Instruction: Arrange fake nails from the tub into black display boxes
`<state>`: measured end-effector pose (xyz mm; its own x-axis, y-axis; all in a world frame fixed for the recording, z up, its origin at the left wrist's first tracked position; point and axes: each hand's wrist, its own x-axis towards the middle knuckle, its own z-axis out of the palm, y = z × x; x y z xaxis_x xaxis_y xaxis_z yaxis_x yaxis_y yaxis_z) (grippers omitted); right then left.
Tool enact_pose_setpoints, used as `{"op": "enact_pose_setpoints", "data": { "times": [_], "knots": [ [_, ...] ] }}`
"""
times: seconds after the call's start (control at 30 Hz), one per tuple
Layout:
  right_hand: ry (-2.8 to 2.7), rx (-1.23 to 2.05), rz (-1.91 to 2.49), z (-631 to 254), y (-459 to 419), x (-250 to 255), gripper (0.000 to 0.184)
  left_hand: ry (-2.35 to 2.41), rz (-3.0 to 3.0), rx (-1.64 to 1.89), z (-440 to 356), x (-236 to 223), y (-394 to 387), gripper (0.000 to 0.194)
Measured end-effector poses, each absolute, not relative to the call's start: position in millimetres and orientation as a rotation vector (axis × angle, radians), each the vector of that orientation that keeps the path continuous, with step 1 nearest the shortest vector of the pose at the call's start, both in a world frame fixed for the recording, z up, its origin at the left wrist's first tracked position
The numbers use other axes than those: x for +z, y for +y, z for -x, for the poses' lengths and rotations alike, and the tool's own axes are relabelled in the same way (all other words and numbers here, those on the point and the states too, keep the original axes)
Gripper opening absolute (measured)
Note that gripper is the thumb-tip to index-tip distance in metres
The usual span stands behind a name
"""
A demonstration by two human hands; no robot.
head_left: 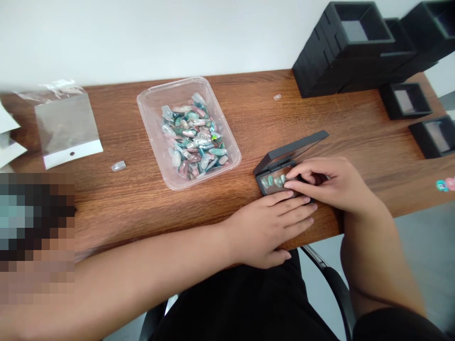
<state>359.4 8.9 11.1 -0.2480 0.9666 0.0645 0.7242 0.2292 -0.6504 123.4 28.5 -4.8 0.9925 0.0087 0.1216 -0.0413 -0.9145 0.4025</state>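
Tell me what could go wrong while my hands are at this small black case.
The right hand might nudge the nail-shaped pieces at its fingertips out of line. The raised lid of the black case could swing down onto those fingers if bumped. The case also sits near the front of the table, so a slipped piece might fall off.

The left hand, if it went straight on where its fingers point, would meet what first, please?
The left hand would probably meet the right hand first; heights are unclear, so it might pass underneath.
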Motion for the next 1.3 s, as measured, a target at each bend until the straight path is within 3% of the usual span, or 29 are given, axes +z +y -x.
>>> {"op": "enact_pose_setpoints", "data": {
  "times": [0.43, 0.8, 1.3],
  "knots": [
    [-2.048, 0.578, 1.475, -346, 7, 11, 0.006, 0.001, -2.752, 0.308, -124, -9, 25, 0.068],
    [-1.909, 0.814, 1.717, -357, 8, 12, 0.017, -0.007, -2.799, 0.232, -123, -7, 24, 0.069],
    [-2.044, 0.662, 1.635, -355, 7, 11, 0.013, 0.033, -2.825, 0.322, -122, -7, 20, 0.067]
  ]
}}
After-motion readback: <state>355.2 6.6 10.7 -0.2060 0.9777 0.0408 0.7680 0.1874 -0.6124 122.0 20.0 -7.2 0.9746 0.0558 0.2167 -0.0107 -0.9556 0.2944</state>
